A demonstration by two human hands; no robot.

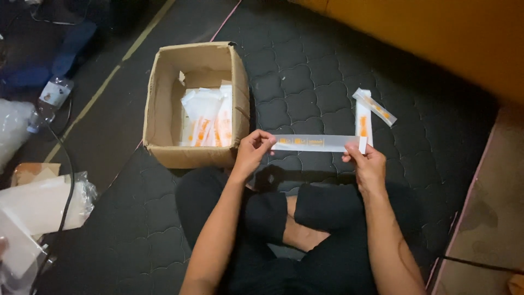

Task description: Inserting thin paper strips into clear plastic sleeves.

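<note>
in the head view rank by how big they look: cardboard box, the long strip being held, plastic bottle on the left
1. cardboard box
2. long strip, held between left hand and right hand
3. plastic bottle, partly dim, so unsure against the strip

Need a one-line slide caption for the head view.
Seated person's left hand and right hand hold a long clear packet by its ends, beside an open cardboard box of similar packets.

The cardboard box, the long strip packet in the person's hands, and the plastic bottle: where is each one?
Cardboard box (188, 155), head view: on its near outer wall.
Long strip packet (314, 143), head view: on its middle, between both hands.
Plastic bottle (52, 97), head view: on its labelled body, far left.
</note>
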